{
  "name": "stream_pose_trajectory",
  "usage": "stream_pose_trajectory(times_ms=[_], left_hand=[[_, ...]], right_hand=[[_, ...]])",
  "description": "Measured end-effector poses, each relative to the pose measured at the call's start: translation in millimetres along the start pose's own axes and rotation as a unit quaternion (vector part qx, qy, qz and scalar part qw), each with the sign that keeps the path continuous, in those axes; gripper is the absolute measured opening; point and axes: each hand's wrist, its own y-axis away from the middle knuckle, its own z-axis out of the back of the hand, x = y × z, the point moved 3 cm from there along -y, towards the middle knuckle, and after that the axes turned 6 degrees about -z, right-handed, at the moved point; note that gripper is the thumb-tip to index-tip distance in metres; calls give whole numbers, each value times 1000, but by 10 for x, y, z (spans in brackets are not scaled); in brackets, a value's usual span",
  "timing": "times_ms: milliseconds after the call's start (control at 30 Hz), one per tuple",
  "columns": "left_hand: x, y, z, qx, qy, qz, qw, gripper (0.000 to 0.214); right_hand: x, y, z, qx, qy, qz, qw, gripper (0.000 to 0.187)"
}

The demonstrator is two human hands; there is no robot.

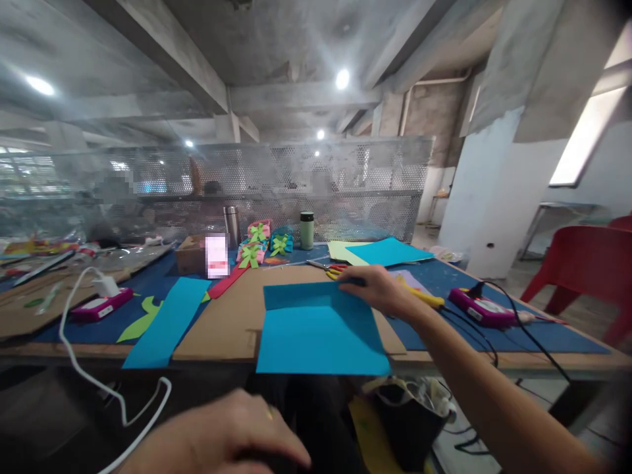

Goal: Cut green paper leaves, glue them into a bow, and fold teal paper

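A blue sheet of paper point(320, 339) with a crease across its upper part lies on the brown cardboard point(222, 329), its near edge reaching over the table edge. At its far right corner, the fingers of my right hand point(372, 289) are closed on the folded strip. My left hand point(232, 428) is low in front of the table, apart from the paper, slightly blurred. Its fingers are loosely bent and apart, with nothing visible in them; part of it is cut off by the frame. To the left lies a long blue paper strip point(170, 322).
Pliers point(333, 270) and a yellow-handled tool point(422, 294) with a cord lie beyond my right hand. Purple power strips point(481, 308) flank the work. Bow-topped crafts point(251, 253), a green bottle point(307, 232), a steel flask point(231, 225) and more blue paper point(390, 251) stand or lie behind.
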Motion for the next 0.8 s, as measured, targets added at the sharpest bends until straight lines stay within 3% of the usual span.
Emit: stream_pose_trajectory(times_ms=[67, 133, 167, 233, 300, 367, 433, 500, 567, 667, 733, 800], left_hand=[[-124, 101, 459, -158, -17, 37, 987, 26], [-39, 149, 814, -332, -96, 84, 935, 29], [58, 118, 908, -355, -135, 91, 921, 29], [305, -35, 975, -320, -212, 81, 920, 29], [571, -207, 949, -240, -279, 109, 923, 25], [768, -318, 906, -195, -313, 138, 919, 24], [879, -353, 872, -184, -318, 148, 918, 25], [928, -338, 852, -185, -309, 144, 922, 27], [935, -298, 846, -188, -302, 142, 924, 29], [882, -209, 829, -189, -293, 148, 925, 31], [826, -119, 790, -189, -280, 157, 928, 34], [779, -11, 720, -179, -257, 164, 936, 45]], right_hand=[[10, -325, -305, 40, -9, 9, 999, 15], [-27, -522, -561, 77, -8, 20, 997, 14], [-53, -579, -661, 91, -3, 24, 996, 13], [-101, -628, -796, 105, 15, 28, 994, 12], [-131, -608, -846, 98, 40, 27, 994, 14], [-126, -516, -824, 73, 63, 26, 995, 20], [-79, -347, -753, 52, 74, 33, 995, 25], [-6, -116, -670, 63, 63, 57, 994, 25], [50, 134, -613, 120, 33, 84, 989, 30], [9, 424, -608, 197, 40, 68, 977, 57], [-58, 524, -651, 208, 47, 52, 976, 68], [-103, 566, -710, 199, 45, 46, 978, 67]])
